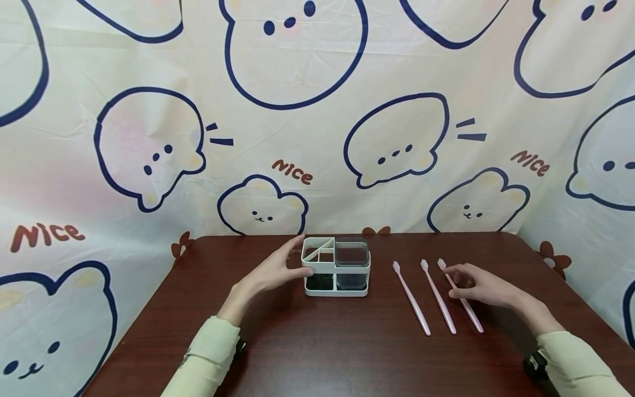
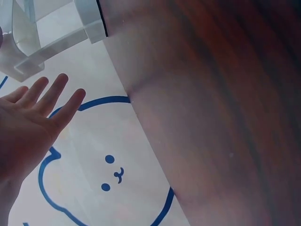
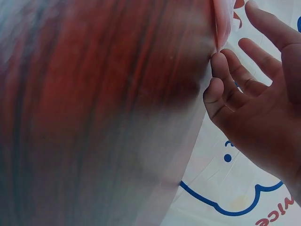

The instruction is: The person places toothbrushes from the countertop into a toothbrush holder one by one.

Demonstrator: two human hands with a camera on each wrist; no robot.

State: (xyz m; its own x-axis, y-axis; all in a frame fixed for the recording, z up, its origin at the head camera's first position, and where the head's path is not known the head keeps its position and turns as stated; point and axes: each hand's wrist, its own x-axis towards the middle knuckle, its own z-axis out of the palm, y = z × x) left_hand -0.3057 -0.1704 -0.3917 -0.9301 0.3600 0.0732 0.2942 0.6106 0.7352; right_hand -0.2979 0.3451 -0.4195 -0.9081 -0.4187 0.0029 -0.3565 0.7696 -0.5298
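A white toothbrush holder with divided compartments and a clear cup stands on the brown table. My left hand is at its left side, thumb near the front and fingers toward the back. In the left wrist view, the fingers of that hand are extended beside the holder. Over the rightmost pink toothbrush hovers my right hand, thumb and fingertips apart around the handle. In the right wrist view, its fingertips come close to a pink toothbrush; contact is unclear.
Two more pink toothbrushes, a middle one and a left one, lie roughly parallel between the holder and my right hand. Behind the table hangs a cream cloth printed with cartoon bears.
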